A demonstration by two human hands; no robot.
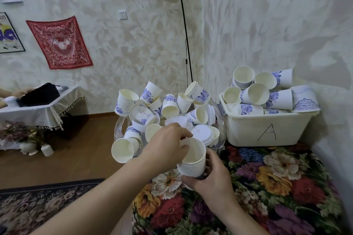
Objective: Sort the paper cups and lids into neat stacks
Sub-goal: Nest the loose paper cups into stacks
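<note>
Nested cup stack held over the floral cloth, top cup being seated.

The right hand [212,175] curls its fingers around the lower stack of paper cups [193,160]; the left hand [168,145] pinches the top cup's rim, fingertips inside. Loose cups and lids [202,133] lie just beyond the fingers. Cups appear light, thin-walled and easily crushed: grip gently at the stiffer rolled rims.

At frame centre, the right hand [212,175] grips a stack of cups [193,160] from below while the left hand [168,143] pinches its top rim. Behind sits a clear basket [221,133] of loose cups and lids [202,132]; at right, a white bin [267,128] marked A.
</note>
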